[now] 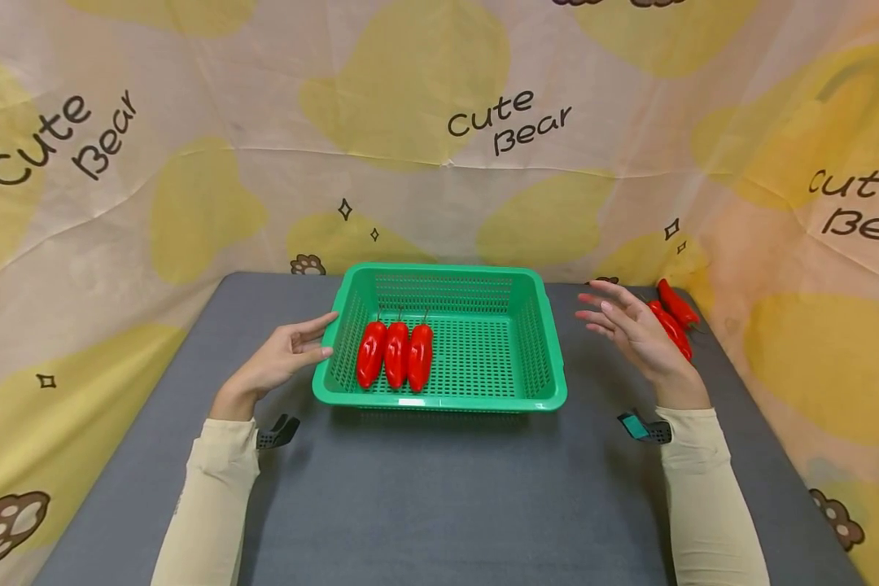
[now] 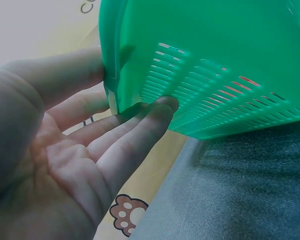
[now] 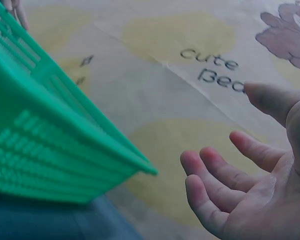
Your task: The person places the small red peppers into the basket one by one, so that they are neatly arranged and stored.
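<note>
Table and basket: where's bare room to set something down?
Free: gray table in front of the green basket, between the sleeves; basket floor right of the three red chili peppers. Crowded: basket's left end, peppers inside and left hand at the rim; table's far right corner, two more peppers, one partly hidden by the right hand.

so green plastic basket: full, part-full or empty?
Part-full: three red chili peppers lie side by side in the left half of the green plastic basket; the right half's floor is bare.
</note>
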Demonstrator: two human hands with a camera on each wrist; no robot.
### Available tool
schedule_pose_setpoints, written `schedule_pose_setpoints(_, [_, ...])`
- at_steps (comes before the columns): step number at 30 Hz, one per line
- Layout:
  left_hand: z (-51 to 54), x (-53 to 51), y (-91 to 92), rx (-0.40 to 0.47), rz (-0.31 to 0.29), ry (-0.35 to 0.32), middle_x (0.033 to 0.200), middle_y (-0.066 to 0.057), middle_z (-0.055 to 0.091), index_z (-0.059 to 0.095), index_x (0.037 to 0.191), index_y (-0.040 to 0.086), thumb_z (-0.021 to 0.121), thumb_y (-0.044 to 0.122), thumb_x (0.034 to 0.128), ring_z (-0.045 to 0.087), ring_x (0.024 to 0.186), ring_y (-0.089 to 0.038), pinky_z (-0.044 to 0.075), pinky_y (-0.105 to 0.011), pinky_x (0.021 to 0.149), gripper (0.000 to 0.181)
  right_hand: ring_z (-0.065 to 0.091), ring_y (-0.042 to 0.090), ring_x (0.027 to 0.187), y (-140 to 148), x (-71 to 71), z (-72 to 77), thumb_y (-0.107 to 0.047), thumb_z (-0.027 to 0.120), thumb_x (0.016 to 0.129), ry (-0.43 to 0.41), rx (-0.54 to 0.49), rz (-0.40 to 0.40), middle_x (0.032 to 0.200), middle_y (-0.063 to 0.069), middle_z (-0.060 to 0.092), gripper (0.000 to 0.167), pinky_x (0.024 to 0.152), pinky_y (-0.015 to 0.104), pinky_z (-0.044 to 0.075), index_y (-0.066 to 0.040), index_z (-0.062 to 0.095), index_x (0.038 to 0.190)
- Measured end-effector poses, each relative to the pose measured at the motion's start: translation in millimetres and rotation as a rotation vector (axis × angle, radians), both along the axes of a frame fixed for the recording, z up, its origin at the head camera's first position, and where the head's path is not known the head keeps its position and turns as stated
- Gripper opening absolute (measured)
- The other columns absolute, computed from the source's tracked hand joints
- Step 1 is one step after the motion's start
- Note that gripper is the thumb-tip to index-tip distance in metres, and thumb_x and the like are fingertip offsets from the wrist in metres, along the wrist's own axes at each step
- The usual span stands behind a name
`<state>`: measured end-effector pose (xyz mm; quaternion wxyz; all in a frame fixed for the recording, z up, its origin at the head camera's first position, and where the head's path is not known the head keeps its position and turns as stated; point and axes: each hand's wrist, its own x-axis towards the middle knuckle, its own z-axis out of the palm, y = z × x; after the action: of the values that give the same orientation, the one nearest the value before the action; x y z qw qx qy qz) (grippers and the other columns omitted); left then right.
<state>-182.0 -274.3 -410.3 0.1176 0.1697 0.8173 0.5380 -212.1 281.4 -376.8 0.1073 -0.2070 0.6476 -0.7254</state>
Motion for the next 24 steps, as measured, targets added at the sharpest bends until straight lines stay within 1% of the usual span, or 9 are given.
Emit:
schedule_pose_setpoints(5, [0.6,0.0,0.4,-0.006,0.005,0.001,0.166,-0.018,0.028,0.032,0.159,0.006,0.061,0.018,0.1022,0.041,0.145,-0.045,0.046,-0.009,0.096,0.065,0.068,0.009,0.116,14,-0.8,-4.6,-0.013,0.041,0.11,-0.025,0.028,-0.053,0.134,-0.008,0.059,0.035,0.098,0.018,0.052,-0.019,0.045,0.144])
schedule_pose_setpoints(11, [1.0,0.5,0.9,-0.018,0.007,0.004,0.165,-0.018,0.029,0.032,0.159,0.006,0.062,0.018,0.102,0.041,0.145,-0.045,0.045,-0.009,0.096,0.065,0.069,0.006,0.113,30,-4.5,-15.9,-0.015,0.043,0.109,-0.056,0.06,-0.099,0.13,-0.01,0.061,0.033,0.096,0.017,0.053,-0.02,0.044,0.142])
schedule_pose_setpoints(16, [-0.5,-0.4,0.8,-0.017,0.009,0.003,0.166,-0.017,0.029,0.033,0.158,0.005,0.062,0.018,0.1015,0.04,0.145,-0.045,0.045,-0.008,0.096,0.065,0.07,0.004,0.109,48,-8.5,-23.9,-0.016,0.043,0.109,-0.095,0.044,-0.121,0.126,-0.012,0.064,0.029,0.094,0.016,0.054,-0.022,0.046,0.138])
schedule_pose_setpoints(24, [0.5,-0.5,-0.2,-0.006,0.009,-0.004,0.166,-0.017,0.029,0.032,0.158,0.005,0.062,0.017,0.1015,0.041,0.145,-0.044,0.046,-0.009,0.096,0.066,0.071,0.003,0.103,71,-13.8,-23.6,-0.018,0.045,0.109,-0.18,0.03,-0.152,0.117,-0.015,0.069,0.025,0.09,0.016,0.055,-0.026,0.048,0.132])
